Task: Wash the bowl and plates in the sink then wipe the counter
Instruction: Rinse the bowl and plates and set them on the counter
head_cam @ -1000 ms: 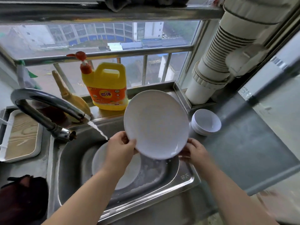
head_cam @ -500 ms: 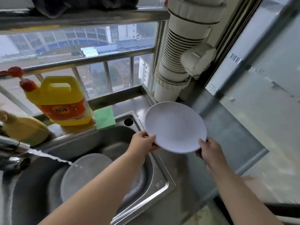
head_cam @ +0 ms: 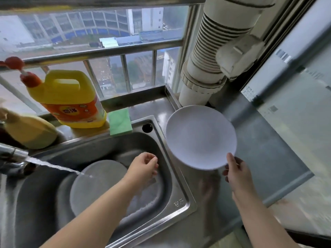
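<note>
Grey round plate point(head_cam: 97, 185): flat in steel sink point(head_cam: 180, 203), left of your empty, loosely curled left hand point(head_cam: 144, 166); likely wet, slick, so take its rim. White round plate point(head_cam: 200, 137): right hand point(head_cam: 236, 171) pinches near rim, over counter point(head_cam: 268, 149); rigid, light, probably breakable.

Behind the grip stands a ribbed white plastic duct pipe point(head_cam: 211, 56), while far to its left sit a flat green rectangular sponge point(head_cam: 120, 121) and a yellow plastic detergent jug point(head_cam: 67, 99).

Steel counter point(head_cam: 265, 158): detergent jug point(head_cam: 68, 99), green sponge point(head_cam: 120, 122) at sink's back.
</note>
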{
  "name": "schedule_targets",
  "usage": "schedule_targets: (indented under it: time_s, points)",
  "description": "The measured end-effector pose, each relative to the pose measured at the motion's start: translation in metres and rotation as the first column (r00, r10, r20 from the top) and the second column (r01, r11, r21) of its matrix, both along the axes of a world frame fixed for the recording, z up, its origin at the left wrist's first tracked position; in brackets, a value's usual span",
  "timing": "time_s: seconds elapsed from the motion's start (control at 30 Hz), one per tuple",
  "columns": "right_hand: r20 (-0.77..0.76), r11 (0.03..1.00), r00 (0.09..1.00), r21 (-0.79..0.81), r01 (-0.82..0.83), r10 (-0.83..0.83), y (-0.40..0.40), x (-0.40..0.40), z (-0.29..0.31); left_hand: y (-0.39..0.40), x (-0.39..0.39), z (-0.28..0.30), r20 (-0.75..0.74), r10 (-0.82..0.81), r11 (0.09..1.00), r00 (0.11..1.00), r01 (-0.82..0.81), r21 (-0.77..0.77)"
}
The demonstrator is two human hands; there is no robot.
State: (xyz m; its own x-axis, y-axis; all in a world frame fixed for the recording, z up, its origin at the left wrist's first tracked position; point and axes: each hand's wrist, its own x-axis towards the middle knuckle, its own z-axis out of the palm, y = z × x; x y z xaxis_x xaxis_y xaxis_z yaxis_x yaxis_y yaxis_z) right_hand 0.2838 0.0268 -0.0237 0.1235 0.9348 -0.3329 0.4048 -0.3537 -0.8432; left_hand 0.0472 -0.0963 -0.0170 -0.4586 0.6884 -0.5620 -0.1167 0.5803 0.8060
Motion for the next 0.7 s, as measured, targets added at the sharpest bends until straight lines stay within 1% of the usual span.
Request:
schedule_targets:
  time_s: [0.03, 0.07, 0.1, 0.13, 0.17, 0.2, 0.23, 0.27, 0.3, 0.33, 0.37, 0.4, 0.47, 0.53, 0.57, 0.6, 0.67, 0.7]
  points:
    - [0.027, 0.994, 0.997, 0.081, 0.072, -0.074, -0.007, -0.001, 0.007, -0.015, -0.007, -0.005, -0.072, -0.035, 0.999, 0.997, 0.033, -0.026]
    - [0.043, 0.970, 0.989, 0.203, 0.130, -0.141, -0.018, -0.004, 0.019, -0.029, -0.014, -0.012, -0.131, -0.060, 0.997, 0.990, 0.053, -0.058]
    - [0.042, 0.934, 0.987, 0.332, 0.133, -0.156, -0.031, -0.010, 0.032, -0.046, -0.022, -0.018, -0.169, -0.068, 0.994, 0.983, 0.053, -0.092]
    - [0.032, 0.904, 0.996, 0.423, 0.067, -0.089, -0.048, -0.022, 0.046, -0.062, -0.031, -0.025, -0.188, -0.057, 0.991, 0.981, 0.033, -0.129]
    - [0.030, 0.883, 0.998, 0.466, -0.055, 0.047, -0.063, -0.035, 0.053, -0.079, -0.039, -0.031, -0.195, -0.031, 0.986, 0.980, -0.002, -0.166]
    - [0.020, 0.863, 0.975, 0.462, -0.204, 0.220, -0.077, -0.050, 0.058, -0.096, -0.048, -0.037, -0.201, -0.001, 0.979, 0.979, -0.040, -0.201]
    - [0.023, 0.832, 0.920, 0.420, -0.363, 0.390, -0.088, -0.067, 0.056, -0.112, -0.055, -0.042, -0.210, 0.032, 0.970, 0.977, -0.081, -0.231]
    - [0.030, 0.775, 0.834, 0.354, -0.524, 0.550, -0.099, -0.086, 0.051, -0.126, -0.063, -0.048, -0.219, 0.067, 0.960, 0.973, -0.123, -0.252]
    - [0.049, 0.689, 0.725, 0.274, -0.671, 0.687, -0.106, -0.106, 0.039, -0.140, -0.069, -0.053, -0.225, 0.104, 0.951, 0.969, -0.163, -0.263]
    - [0.065, 0.598, 0.615, 0.172, -0.783, 0.786, -0.113, -0.128, 0.026, -0.152, -0.075, -0.058, -0.228, 0.138, 0.941, 0.964, -0.199, -0.273]
    - [0.081, 0.522, 0.524, 0.055, -0.851, 0.848, -0.118, -0.149, 0.009, -0.164, -0.081, -0.063, -0.232, 0.162, 0.931, 0.959, -0.226, -0.287]
    - [0.097, 0.465, 0.457, -0.081, -0.882, 0.884, -0.121, -0.168, -0.010, -0.173, -0.085, -0.066, -0.242, 0.180, 0.919, 0.953, -0.251, -0.304]
    - [0.116, 0.386, 0.369, -0.340, -0.857, 0.922, -0.123, -0.197, -0.053, -0.188, -0.090, -0.072, -0.262, 0.211, 0.901, 0.942, -0.291, -0.321]
    - [0.198, 0.318, 0.250, -0.515, -0.796, 0.948, -0.120, -0.215, -0.090, -0.198, -0.095, -0.078, -0.285, 0.221, 0.894, 0.933, -0.310, -0.323]
    - [0.248, 0.305, 0.194, -0.572, -0.761, 0.949, -0.119, -0.221, -0.105, -0.202, -0.097, -0.082, -0.301, 0.217, 0.892, 0.929, -0.314, -0.326]
    - [0.272, 0.316, 0.184, -0.606, -0.730, 0.945, -0.118, -0.226, -0.118, -0.206, -0.099, -0.086, -0.311, 0.221, 0.889, 0.924, -0.322, -0.326]
    - [0.279, 0.351, 0.220, -0.629, -0.694, 0.935, -0.118, -0.235, -0.138, -0.212, -0.104, -0.095, -0.313, 0.253, 0.882, 0.915, -0.351, -0.315]
    - [0.291, 0.362, 0.224, -0.629, -0.688, 0.930, -0.119, -0.240, -0.145, -0.215, -0.106, -0.100, -0.314, 0.265, 0.876, 0.912, -0.364, -0.317]
